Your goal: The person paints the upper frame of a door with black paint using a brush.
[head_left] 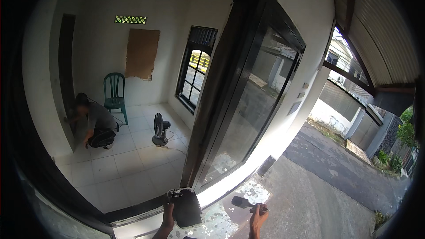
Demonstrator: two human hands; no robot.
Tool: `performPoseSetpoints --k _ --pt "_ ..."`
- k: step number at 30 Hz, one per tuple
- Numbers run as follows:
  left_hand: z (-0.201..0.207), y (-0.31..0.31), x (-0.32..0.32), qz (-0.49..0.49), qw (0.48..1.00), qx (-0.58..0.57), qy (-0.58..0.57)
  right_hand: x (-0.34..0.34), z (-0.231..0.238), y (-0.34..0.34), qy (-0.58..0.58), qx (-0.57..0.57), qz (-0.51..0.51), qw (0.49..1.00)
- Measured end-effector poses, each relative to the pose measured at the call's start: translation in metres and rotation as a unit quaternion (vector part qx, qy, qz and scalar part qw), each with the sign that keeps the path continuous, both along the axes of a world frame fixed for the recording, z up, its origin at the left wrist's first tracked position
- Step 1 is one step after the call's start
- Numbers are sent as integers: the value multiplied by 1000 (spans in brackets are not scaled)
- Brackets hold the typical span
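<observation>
Two hands enter at the lower edge, at a doorway threshold. Farthest left, inside the room: a dark door frame set in a white plastered wall, with another person crouched low against it on glossy white floor tiles; just beside, a green moulded plastic chair with slatted back; above it a brown flat board patching the wall; then a small black floor fan, round-caged, upright, its cord trailing right. Left hand: fingers closed round the lower edge of a flat, dark, roughly rectangular pad or hawk-like board, matt, with a pale smear along its top rim. Right hand: closed on a short dark tool with a rounded head; exact kind cannot be told. Both held above a speckled, patchy light-and-dark sill, judged only part worked, much surface uneven. Further right: tall dark-framed glass door, reflective; grey rough paved lane; corrugated roofing.
</observation>
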State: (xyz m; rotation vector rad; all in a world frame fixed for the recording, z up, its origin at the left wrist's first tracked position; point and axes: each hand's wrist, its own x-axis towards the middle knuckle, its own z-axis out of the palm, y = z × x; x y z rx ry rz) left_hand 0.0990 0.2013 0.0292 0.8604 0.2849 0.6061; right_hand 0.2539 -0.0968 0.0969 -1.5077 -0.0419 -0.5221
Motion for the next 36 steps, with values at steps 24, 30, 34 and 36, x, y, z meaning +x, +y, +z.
performPoseSetpoints --k 24,30,34,36 --pt "-47 65 -69 145 986 -36 -78 9 491 247 -769 -495 -91 393" --pt "-28 67 -86 219 974 -59 -8 34 523 260 -738 -544 -87 388" --pt "-30 66 -90 262 961 -87 15 40 514 263 -731 -537 -92 412" --pt "-23 76 -86 255 963 -90 18 39 508 259 -742 -538 -83 393"
